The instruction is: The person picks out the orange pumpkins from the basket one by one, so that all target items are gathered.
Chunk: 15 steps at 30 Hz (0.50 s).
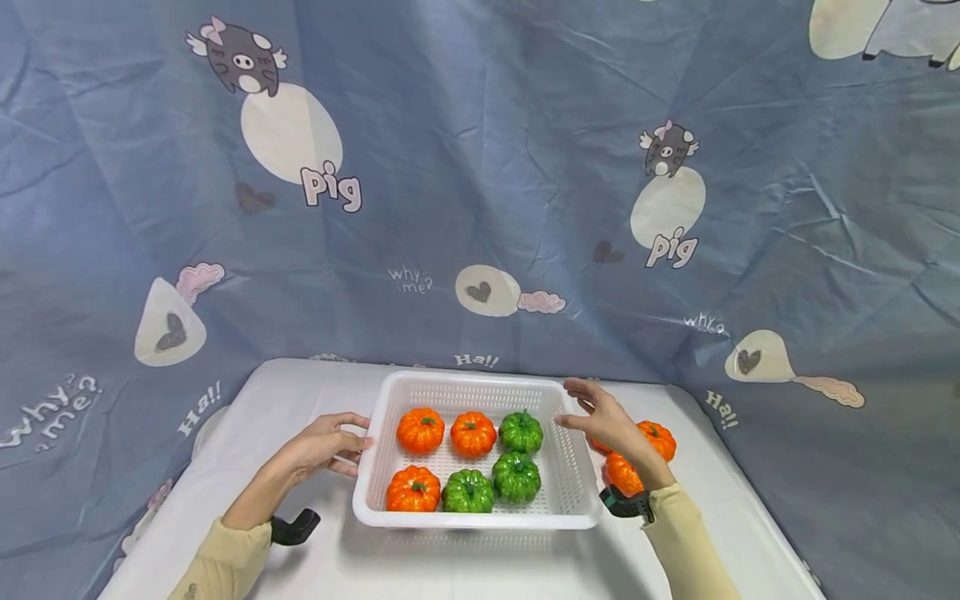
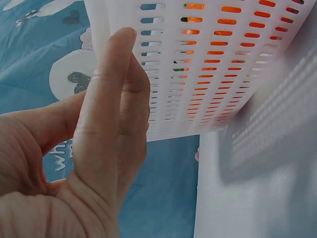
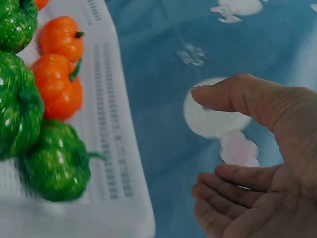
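Note:
A white perforated plastic basket [image 1: 480, 522] holds three small orange pumpkins [image 1: 413, 489] and three green pumpkins [image 1: 468, 492]. My left hand [image 1: 327, 443] is at its left side, fingertips right at the rim. In the left wrist view, those fingers [image 2: 106, 94] extend nearly straight along the basket wall [image 2: 168, 54], thumb apart from them. Near the right rim my right hand [image 1: 603, 414] is spread, thumb away from the fingers, nothing between them. The right wrist view shows that hand [image 3: 267, 163] apart from the basket edge [image 3: 141, 173].
More orange pumpkins [image 1: 657, 439] lie on the white table [image 1: 300, 392] to the right of the basket, partly hidden by my right forearm. A blue cloth [image 1: 480, 208] with pig prints hangs behind the table and at its sides.

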{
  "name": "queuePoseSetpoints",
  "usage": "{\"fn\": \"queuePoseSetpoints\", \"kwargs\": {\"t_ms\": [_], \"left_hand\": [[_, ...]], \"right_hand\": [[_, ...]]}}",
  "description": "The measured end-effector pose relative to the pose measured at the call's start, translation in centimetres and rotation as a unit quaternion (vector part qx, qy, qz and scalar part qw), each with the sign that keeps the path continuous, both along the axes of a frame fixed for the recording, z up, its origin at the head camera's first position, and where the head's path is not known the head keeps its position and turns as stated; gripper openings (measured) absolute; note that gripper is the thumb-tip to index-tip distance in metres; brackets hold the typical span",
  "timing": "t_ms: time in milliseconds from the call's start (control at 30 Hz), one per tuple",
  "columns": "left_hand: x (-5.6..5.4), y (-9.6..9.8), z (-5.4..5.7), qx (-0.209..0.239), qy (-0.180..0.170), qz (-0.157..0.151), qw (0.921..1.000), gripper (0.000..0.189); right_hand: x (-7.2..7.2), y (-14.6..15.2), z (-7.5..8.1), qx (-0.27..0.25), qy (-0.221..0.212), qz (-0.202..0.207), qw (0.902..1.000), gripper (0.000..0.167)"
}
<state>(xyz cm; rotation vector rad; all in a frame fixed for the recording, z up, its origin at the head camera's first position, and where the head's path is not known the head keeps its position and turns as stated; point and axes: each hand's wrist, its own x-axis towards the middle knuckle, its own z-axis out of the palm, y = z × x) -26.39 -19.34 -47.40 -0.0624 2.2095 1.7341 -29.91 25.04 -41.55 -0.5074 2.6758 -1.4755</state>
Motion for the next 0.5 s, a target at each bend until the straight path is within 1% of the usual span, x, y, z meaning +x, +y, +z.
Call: {"fn": "queuePoseSetpoints", "kwargs": {"t_ms": [133, 267, 333, 433, 500], "left_hand": [[0.0, -0.1, 0.0, 0.005, 0.001, -0.002, 1.0, 0.05], [0.0, -0.2, 0.0, 0.013, -0.003, -0.007, 0.9999, 0.05], [0.0, -0.2, 0.0, 0.013, -0.005, -0.006, 0.9999, 0.05], [0.0, -0.2, 0.1, 0.01, -0.005, -0.004, 0.9999, 0.05], [0.0, -0.1, 0.2, 0.01, -0.005, -0.004, 0.9999, 0.05]], "right_hand": [[-1.1, -2.7, -0.1, 0.004, -0.014, 0.023, 0.9996, 0.07], [-2.2, -5.3, -0.9, 0.019, -0.027, 0.05, 0.9982, 0.07], [-2.7, -6.6, -1.5, 0.024, -0.026, 0.073, 0.9967, 0.07], [-3.3, -8.5, -2.2, 0.034, -0.036, 0.097, 0.994, 0.069], [-3.6, -9.7, -2.7, 0.045, -0.043, 0.107, 0.9923, 0.068]]}}
